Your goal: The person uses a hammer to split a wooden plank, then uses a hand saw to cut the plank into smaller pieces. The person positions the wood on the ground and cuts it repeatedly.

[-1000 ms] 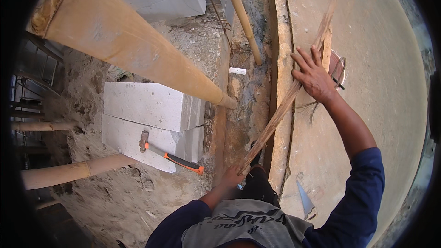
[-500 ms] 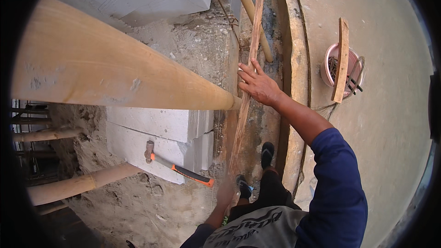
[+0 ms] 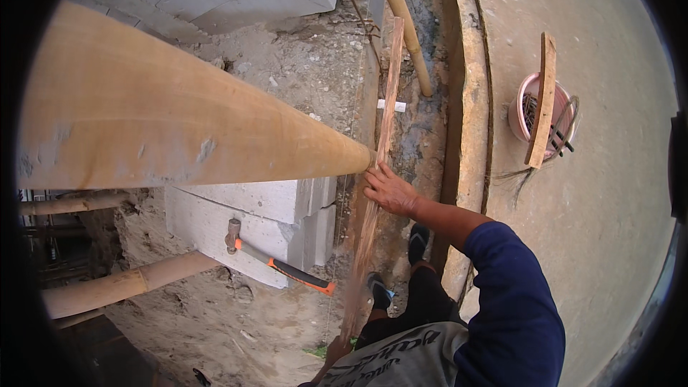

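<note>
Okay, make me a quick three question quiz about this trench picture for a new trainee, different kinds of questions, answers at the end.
1. True or false: the right hand rests on the long wooden plank that stands in the trench.
2. Multiple choice: where does the hammer lie? A) in the pink bucket B) on the grey concrete blocks C) on the flat ground at the right
3. Fill in: a short piece of wood leans in the pink ____.

Key
1. True. The left hand grips the same plank lower down, near the picture's lower edge.
2. B
3. bucket
</note>
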`<state>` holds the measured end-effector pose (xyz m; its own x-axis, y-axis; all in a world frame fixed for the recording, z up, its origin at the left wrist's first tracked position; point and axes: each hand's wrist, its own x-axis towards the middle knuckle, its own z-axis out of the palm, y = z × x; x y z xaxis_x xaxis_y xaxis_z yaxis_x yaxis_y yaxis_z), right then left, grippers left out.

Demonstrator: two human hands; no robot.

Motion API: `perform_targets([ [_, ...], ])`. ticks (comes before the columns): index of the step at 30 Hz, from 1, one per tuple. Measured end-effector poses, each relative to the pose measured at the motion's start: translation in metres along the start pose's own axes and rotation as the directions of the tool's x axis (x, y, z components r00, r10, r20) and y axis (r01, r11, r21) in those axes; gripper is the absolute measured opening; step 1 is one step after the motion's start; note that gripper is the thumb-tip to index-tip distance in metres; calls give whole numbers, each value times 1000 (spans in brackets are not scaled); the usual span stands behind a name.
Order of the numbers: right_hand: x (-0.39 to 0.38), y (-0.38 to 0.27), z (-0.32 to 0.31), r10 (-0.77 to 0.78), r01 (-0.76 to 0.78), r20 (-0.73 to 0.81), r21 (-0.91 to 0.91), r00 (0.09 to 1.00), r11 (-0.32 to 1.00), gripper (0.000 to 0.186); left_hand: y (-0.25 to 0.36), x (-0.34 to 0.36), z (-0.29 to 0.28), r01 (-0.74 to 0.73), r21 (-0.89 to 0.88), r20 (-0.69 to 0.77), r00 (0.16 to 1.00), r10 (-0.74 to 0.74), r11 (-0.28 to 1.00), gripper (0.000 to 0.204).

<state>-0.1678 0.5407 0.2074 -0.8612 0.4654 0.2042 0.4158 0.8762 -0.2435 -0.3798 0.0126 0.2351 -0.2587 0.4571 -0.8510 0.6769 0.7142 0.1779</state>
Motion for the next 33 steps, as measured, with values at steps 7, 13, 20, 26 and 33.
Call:
perform_targets([
  [7,-4,15,-6,104,-102,-55,45,993,994,25,4,-4,14,-139,-29,-99,986,135,990,31],
  [13,8,32,0,394,-389,-58,76,917,918,45,48,8,11,100,-256,-12,994,-107,962,42],
  [20,24,73,6,492,-451,-106,271,864,851,62,91,29,-14,-73,-312,-87,995,48,947,44],
  [26,-32,45,16,734,-721,212,485,646,495,71,154,67,-38,-351,-290,-268,923,277,890,39],
  [33,-146,-82,108,585,-633,612,746,532,-205,67,266,152,-66,-284,-442,-329,934,140,851,36],
])
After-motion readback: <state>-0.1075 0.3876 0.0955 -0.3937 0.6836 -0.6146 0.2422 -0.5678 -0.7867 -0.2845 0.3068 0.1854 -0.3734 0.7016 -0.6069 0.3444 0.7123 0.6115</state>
